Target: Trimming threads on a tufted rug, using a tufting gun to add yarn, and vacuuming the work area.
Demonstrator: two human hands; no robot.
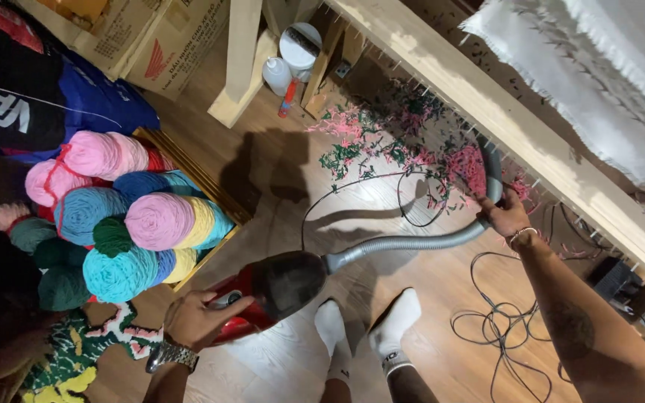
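Mid-sweep. Right hand point(503, 215) closed around grey hose point(412, 242), its nozzle end just beyond the knuckles, over the pink and green yarn scraps point(382, 145) on the floor. Left hand point(197, 317) grips red vacuum body point(278, 287). Next move probably calls for dragging the nozzle leftward through scraps.

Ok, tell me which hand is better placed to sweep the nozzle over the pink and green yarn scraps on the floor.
Right hand, probably: it grips the grey ribbed vacuum hose beside the pink and green yarn scraps. The left hand rests on the red vacuum cleaner body.
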